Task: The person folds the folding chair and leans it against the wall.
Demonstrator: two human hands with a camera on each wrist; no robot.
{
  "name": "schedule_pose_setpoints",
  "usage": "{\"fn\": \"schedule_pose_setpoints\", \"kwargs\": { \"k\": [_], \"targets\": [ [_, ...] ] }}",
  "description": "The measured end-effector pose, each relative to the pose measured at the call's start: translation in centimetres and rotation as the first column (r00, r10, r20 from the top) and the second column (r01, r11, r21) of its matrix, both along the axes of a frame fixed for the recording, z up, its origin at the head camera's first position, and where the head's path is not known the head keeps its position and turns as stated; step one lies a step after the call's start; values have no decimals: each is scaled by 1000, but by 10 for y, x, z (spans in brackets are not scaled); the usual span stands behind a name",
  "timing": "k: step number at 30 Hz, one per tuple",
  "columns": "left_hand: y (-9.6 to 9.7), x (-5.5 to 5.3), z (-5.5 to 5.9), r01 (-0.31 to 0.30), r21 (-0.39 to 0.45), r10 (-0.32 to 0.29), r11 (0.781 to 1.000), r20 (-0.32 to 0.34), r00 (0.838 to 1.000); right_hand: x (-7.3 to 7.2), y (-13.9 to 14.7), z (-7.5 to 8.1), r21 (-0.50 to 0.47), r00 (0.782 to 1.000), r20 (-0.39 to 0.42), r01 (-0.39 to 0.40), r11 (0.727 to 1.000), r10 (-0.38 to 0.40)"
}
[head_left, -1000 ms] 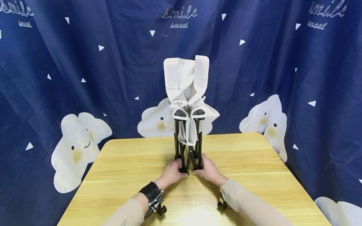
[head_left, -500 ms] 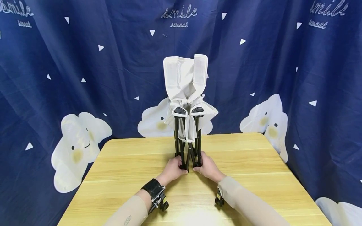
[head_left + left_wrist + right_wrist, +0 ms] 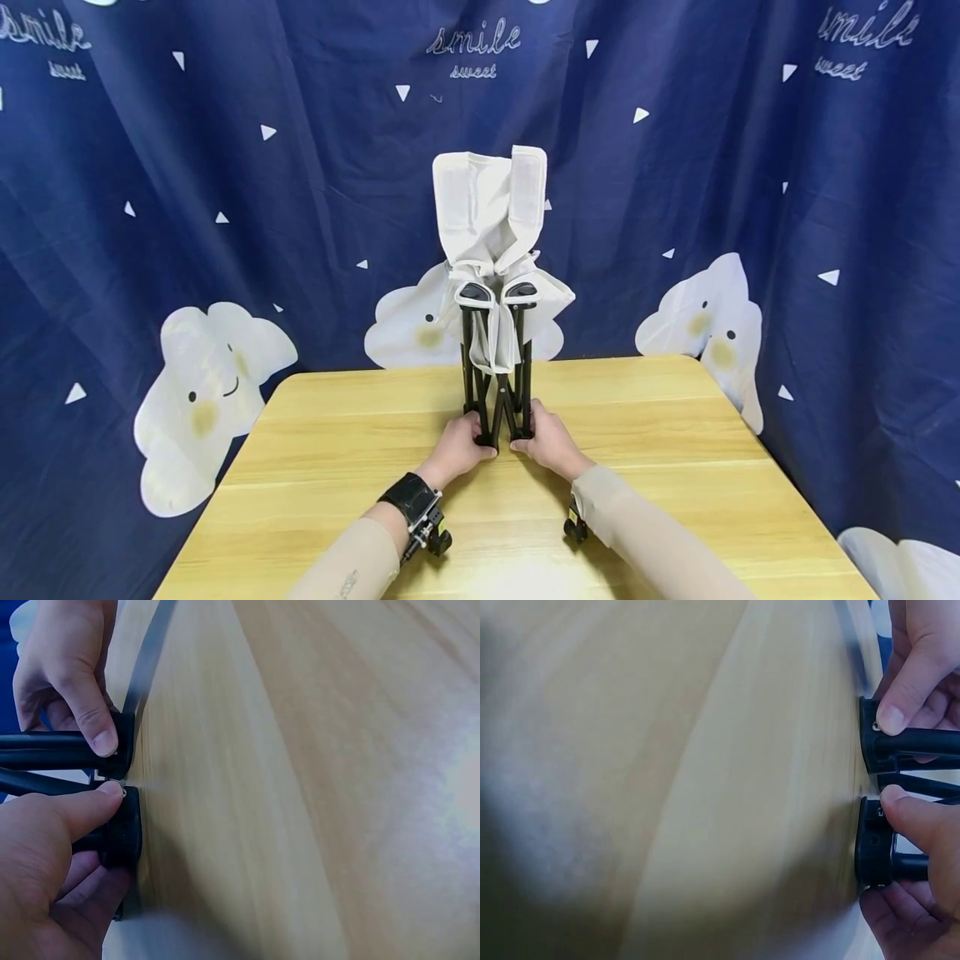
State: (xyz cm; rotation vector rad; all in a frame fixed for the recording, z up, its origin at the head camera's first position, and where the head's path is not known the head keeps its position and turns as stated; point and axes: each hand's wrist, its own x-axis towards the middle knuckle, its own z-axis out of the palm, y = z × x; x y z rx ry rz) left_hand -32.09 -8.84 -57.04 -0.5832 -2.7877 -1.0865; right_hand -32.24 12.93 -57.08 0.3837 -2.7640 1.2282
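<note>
A folding chair [image 3: 478, 200] with white fabric and thin black legs stands upright and folded on the wooden table. My left hand [image 3: 456, 446] grips the bottom of its left front legs, and my right hand [image 3: 555, 442] grips the bottom of the right ones. In the left wrist view my left thumb lies over a black plastic foot [image 3: 129, 832], with the fingers curled behind it. My right thumb presses on another black foot [image 3: 871, 847] in the right wrist view, fingers underneath. The two feet sit close together. The rear legs are partly hidden.
The light wooden table [image 3: 337, 450] stretches out on both sides of the chair, its far edge just behind it. A dark blue curtain [image 3: 337, 167] with white clouds and triangles hangs behind and around the table.
Both hands have slid the chair's feet slightly away from me across the table. The legs and fabric have drawn a little closer together, the right side shifting left.
</note>
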Motion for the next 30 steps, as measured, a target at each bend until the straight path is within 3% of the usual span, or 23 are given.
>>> {"fn": "schedule_pose_setpoints", "kwargs": {
  "k": [25, 28, 29, 30],
  "targets": [
    [5, -22, 0, -26, 49, 24, 998, 35, 999, -24, -2, -5, 10, 1000, -2, 20, 1000, -20],
    [4, -24, 1, -15, 65, 15, 998, 10, 1000, -27, -2, -5, 8, 1000, -11, 22, 1000, -22],
    [2, -29, -6, 1, 70, 1, 998, -25, 1000, -28, -2, -5, 9, 1000, -15, 25, 1000, -25],
    [2, -29, -6, 3, 75, 0, 997, -36, 999, -29, -3, -5, 11, 999, -20, 27, 1000, -27]
  ]
}}
